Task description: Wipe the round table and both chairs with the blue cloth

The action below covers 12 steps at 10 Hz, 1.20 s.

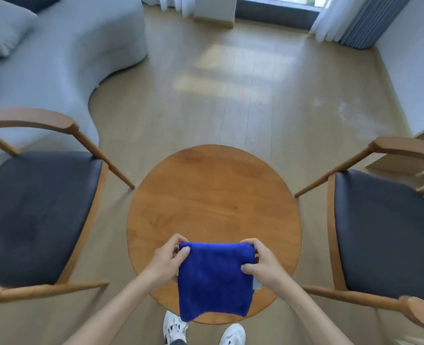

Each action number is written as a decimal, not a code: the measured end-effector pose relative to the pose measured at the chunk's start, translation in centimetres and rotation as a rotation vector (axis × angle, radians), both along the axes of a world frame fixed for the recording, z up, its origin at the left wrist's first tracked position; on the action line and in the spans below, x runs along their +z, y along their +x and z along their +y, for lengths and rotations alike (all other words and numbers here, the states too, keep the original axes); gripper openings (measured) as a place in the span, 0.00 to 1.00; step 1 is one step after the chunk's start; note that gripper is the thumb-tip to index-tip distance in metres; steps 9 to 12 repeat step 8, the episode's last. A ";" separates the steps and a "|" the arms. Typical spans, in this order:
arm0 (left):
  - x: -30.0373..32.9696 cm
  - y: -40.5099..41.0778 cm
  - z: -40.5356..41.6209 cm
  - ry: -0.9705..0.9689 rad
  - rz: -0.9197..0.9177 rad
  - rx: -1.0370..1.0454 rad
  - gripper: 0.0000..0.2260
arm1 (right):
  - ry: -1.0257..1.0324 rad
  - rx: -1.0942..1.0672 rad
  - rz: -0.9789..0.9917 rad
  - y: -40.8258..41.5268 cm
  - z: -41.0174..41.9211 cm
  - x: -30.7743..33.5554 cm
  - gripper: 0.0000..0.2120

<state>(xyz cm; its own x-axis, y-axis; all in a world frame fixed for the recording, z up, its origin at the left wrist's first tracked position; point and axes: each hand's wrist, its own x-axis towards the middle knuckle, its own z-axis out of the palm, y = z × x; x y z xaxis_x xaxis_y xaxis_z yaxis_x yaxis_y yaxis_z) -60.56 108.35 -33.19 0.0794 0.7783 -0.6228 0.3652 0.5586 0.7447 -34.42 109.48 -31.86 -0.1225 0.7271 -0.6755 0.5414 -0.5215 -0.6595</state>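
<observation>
**Head view: cloth in hand, wiping not yet begun**

Head view, the only one you have. You hold the blue cloth (214,280) low in the centre of the frame, above the near part of the round table (213,195). It hangs folded from its top edge. Your left hand (167,261) pinches the upper left corner, thumb on the near face and fingers curled behind. Your right hand (262,262) pinches the upper right corner the same way. Neither hand lies flat on any surface.

By my reading, nothing of the task is done. The cloth hangs above the tabletop and does not seem to press on it, though its lower edge drops past the near rim, so you cannot be sure of contact there. The table, the left chair (39,212) at the left edge and the right chair (390,232) at the right edge all remain to be wiped.

What you cannot see: the cloth covers the near strip of the tabletop. Both chairs are cut off by the frame edges, so their backs and outer arms are only partly in view. The table's base is hidden under its top. Dust or marks on the dark seats are too faint to judge.
</observation>
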 end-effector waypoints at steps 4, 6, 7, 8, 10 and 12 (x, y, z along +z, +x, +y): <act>-11.4 1.0 8.3 -0.028 0.304 0.084 0.20 | 0.000 -0.092 -0.248 -3.2 7.8 -12.3 0.32; -10.9 1.2 7.2 -0.082 0.274 0.068 0.23 | -0.001 -0.058 -0.204 -2.5 6.6 -11.4 0.27; -9.0 1.1 6.6 -0.082 0.304 0.024 0.22 | -0.002 -0.074 -0.230 -1.6 6.0 -9.5 0.28; -6.4 0.8 6.7 -0.022 0.376 -0.041 0.20 | 0.035 -0.076 -0.260 -0.9 5.7 -7.2 0.26; -6.4 0.8 6.7 -0.022 0.376 -0.041 0.20 | 0.035 -0.076 -0.260 -0.9 5.7 -7.2 0.26; -6.4 0.8 6.7 -0.022 0.376 -0.041 0.20 | 0.035 -0.076 -0.260 -0.9 5.7 -7.2 0.26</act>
